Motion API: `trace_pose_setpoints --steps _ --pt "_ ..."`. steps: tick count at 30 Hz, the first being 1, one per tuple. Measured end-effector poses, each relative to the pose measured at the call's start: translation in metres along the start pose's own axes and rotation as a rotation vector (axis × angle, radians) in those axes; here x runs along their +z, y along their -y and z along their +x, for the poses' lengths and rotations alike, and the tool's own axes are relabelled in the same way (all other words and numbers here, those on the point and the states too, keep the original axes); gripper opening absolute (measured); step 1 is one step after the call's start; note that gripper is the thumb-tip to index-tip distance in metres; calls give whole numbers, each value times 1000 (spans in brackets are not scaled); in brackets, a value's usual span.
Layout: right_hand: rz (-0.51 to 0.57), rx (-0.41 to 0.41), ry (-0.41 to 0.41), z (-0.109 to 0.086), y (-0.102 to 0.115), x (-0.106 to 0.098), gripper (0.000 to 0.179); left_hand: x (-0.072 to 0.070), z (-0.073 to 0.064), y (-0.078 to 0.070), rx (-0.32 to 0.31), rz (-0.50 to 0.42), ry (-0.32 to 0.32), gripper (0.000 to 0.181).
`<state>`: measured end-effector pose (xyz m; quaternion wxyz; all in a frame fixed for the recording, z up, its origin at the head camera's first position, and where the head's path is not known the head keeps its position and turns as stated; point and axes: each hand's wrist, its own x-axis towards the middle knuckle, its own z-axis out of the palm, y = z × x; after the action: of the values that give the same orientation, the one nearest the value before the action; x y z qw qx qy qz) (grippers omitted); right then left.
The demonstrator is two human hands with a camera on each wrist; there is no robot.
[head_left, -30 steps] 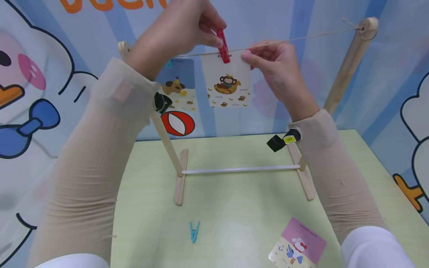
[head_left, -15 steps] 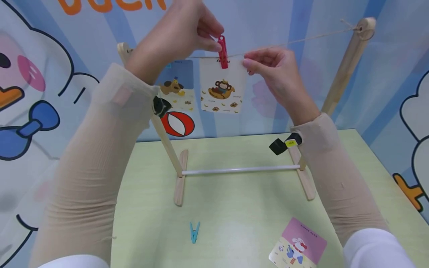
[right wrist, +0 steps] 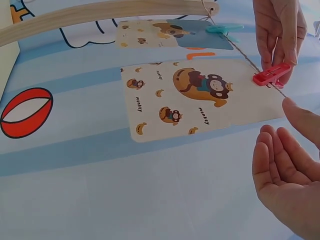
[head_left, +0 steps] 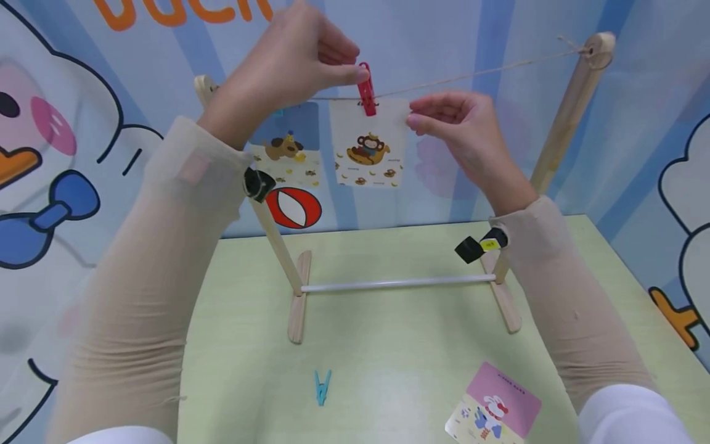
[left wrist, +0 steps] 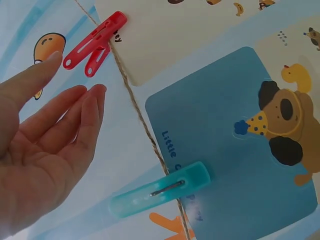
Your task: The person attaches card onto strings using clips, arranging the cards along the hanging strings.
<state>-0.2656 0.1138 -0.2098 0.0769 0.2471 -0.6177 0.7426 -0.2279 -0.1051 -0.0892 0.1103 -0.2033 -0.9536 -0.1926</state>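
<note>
A red clothespin [head_left: 367, 92] clamps a white card with a monkey on a banana [head_left: 368, 151] to a twine line [head_left: 516, 64]. My left hand [head_left: 305, 52] is right by the clothespin's handles; in the left wrist view, thumb and fingers are spread apart with nothing between them. My right hand [head_left: 463, 126] is beside the card's upper right corner, its fingers apart from the card in the right wrist view [right wrist: 287, 175]. To the left, a teal clothespin [left wrist: 160, 189] holds a blue-topped dog card [left wrist: 220, 130] on the same line.
The line runs between two wooden posts [head_left: 571, 111], joined low by a white rod [head_left: 399, 283]. On the table [head_left: 383, 333] lie a blue clothespin [head_left: 322, 388] and a pink and yellow rabbit card [head_left: 501, 401]. A printed wall [head_left: 421, 37] stands close behind.
The right hand has let go of the monkey card and moved slightly down and right. The left fingers have released the red clothespin. The line and card hang lower.
</note>
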Motion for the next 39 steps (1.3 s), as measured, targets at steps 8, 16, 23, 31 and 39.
trace_pose_setpoints --steps 8,16,23,31,39 --pt "-163 22 14 -9 5 -6 34 0 -5 5 18 -19 -45 48" --pt "-312 76 26 -15 8 -14 34 2 -17 9 53 -100 -190 40" --pt "-459 86 99 -23 9 -21 33 7 -27 15 47 -151 -255 37" --pt "-562 59 160 -34 7 -31 31 12 -34 25 68 -114 -253 40" --pt "-701 66 215 -45 0 -39 28 18 -44 32 63 -88 -208 42"
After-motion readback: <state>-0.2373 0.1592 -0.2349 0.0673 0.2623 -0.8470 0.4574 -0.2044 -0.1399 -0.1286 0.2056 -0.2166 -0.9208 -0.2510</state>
